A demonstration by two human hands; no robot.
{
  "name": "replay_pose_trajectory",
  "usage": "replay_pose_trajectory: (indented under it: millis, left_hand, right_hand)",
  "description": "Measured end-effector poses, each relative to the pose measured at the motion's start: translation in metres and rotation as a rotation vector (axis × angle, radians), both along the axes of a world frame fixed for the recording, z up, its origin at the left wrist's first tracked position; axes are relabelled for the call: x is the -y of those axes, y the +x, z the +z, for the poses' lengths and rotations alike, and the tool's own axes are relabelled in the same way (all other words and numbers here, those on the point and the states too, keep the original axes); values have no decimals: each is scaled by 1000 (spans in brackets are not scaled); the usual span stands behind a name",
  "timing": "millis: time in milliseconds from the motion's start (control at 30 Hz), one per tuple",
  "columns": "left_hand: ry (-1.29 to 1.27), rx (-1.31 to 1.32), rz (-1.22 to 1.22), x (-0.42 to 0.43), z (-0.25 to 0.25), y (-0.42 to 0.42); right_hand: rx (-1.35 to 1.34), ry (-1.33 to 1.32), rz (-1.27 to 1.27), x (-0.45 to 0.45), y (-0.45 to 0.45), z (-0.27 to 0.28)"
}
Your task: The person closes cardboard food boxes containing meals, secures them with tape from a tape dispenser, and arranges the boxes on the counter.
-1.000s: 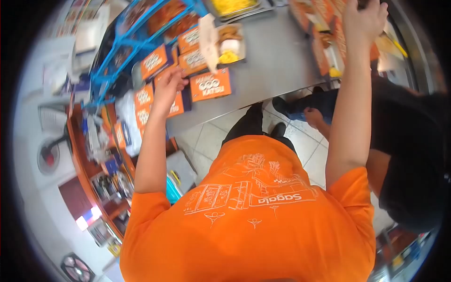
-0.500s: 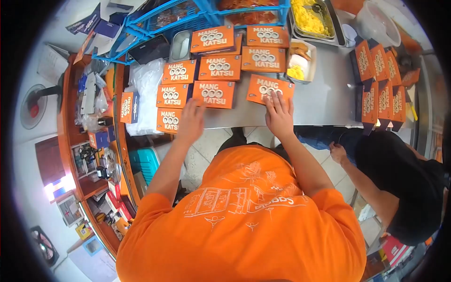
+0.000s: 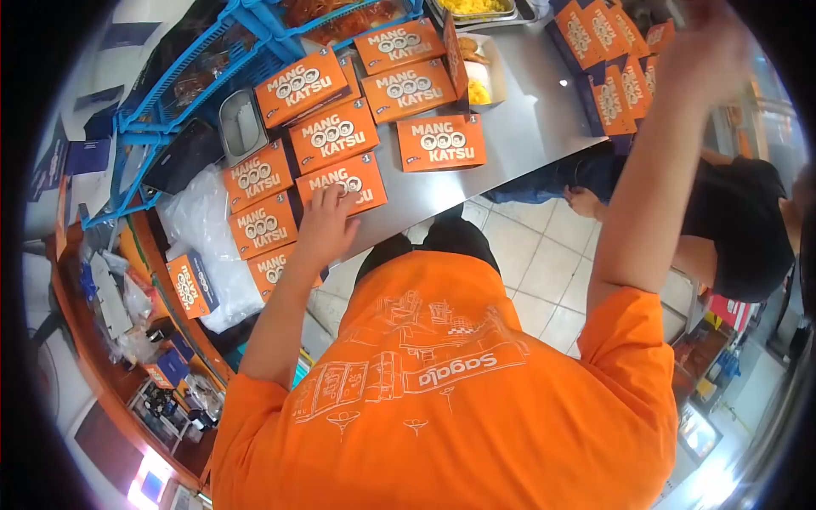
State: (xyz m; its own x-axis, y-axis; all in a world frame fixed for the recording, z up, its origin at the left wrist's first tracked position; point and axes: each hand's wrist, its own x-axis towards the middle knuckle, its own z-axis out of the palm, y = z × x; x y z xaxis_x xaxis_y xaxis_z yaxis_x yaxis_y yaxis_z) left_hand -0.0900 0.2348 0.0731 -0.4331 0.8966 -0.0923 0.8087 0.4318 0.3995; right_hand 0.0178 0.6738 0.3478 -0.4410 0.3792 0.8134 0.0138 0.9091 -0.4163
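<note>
My left hand (image 3: 327, 228) lies with fingers apart on the front of an orange "Mang Katsu" box (image 3: 357, 189). Reaching far out at the upper right, my right hand (image 3: 704, 51) is smeared by motion, near the group of standing orange boxes (image 3: 627, 95); whether it holds anything is not visible. A single closed orange box (image 3: 440, 142) sits near the table's front edge, touched by neither hand. Behind it is an open food box (image 3: 481, 70) with yellow food, something white and fried pieces. Several more closed boxes (image 3: 333, 134) crowd the left part of the steel table (image 3: 531, 127).
Blue plastic crates (image 3: 280, 38) and a metal container (image 3: 242, 126) stand at the back left, beside plastic bags (image 3: 208, 229). A tray of yellow food (image 3: 476, 7) is at the back. A person in black (image 3: 739, 221) is close on my right.
My right hand has left the single box and swung out to the upper right. My left hand has come onto a box at the left. The view has turned, shifting the table leftward.
</note>
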Motion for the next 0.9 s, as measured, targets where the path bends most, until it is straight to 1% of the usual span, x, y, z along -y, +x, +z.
replay_pose_trajectory:
  millis: [33, 67, 100, 133, 167, 200, 233, 267, 300, 333, 367, 400, 433, 467, 500, 533, 567, 600, 633, 667, 700, 767, 833, 867, 900]
  left_hand:
    - [-13, 149, -11, 1, 3, -9]
    - [47, 161, 48, -2, 1, -16]
    - [24, 159, 66, -1, 2, -18]
    - [9, 70, 162, -1, 4, -18]
    - [-6, -19, 258, 2, 5, -15]
    - [2, -41, 262, 6, 1, -11]
    - [-7, -47, 282, 12, -2, -4]
    - [85, -104, 346, 21, -3, 11]
    - [179, -164, 410, 30, -5, 27]
    - [190, -181, 462, 45, -7, 46]
    - [194, -195, 518, 62, -10, 72]
    - [149, -187, 540, 77, -12, 100]
    - [92, -170, 554, 95, -13, 131]
    - [-7, -21, 602, 112, -17, 166]
    - [-90, 120, 652, 126, -24, 197]
    - [-212, 207, 720, 138, -28, 227]
    - [-326, 293, 787, 149, -35, 259]
    - [-324, 292, 800, 175, -55, 299]
    - [-499, 263, 811, 209, -76, 343]
    - [-675, 234, 818, 227, -85, 370]
    - [-677, 241, 830, 222, -75, 375]
    - [-1078, 504, 951, 205, -43, 383]
    - [-1076, 458, 948, 209, -49, 382]
    - [-1054, 504, 992, 210, -54, 371]
    - [-1032, 554, 1036, 213, -60, 363]
  right_hand:
    - [-16, -147, 223, 29, -3, 3]
    - [-36, -310, 431, 58, -5, 6]
    - [101, -243, 421, 73, -8, -11]
    - [233, -167, 414, 89, -11, -29]
    - [289, 3, 380, 95, -23, -71]
    - [328, 174, 344, 102, -35, -114]
    - [379, 283, 325, 97, -47, -157]
    - [432, 313, 281, 95, -39, -198]
    - [481, 348, 235, 86, -33, -224]
    - [468, 357, 262, 70, -32, -227]
    - [504, 264, 337, 57, -27, -230]
    - [553, 152, 413, 56, -19, -237]
    - [566, 123, 444, 58, -18, -223]
    - [572, -239, 390, 53, -24, -190]
    - [579, -416, 367, 49, -28, -190]
    - [569, -593, 336, 46, -32, -189]
    - [478, -212, 315, 40, -35, -212]
    - [373, 168, 285, 40, -36, -229]
    - [374, 166, 301, 53, -31, -233]
    - [479, 179, 216, 77, -22, -233]
    - [583, 197, 126, 98, -12, -234]
    - [174, -20, 417, 136, 15, -252]
    - [600, -86, 441, 173, 36, -279]
    - [587, -62, 435, 178, 33, -287]
    - [675, -60, 350, 181, 26, -295]
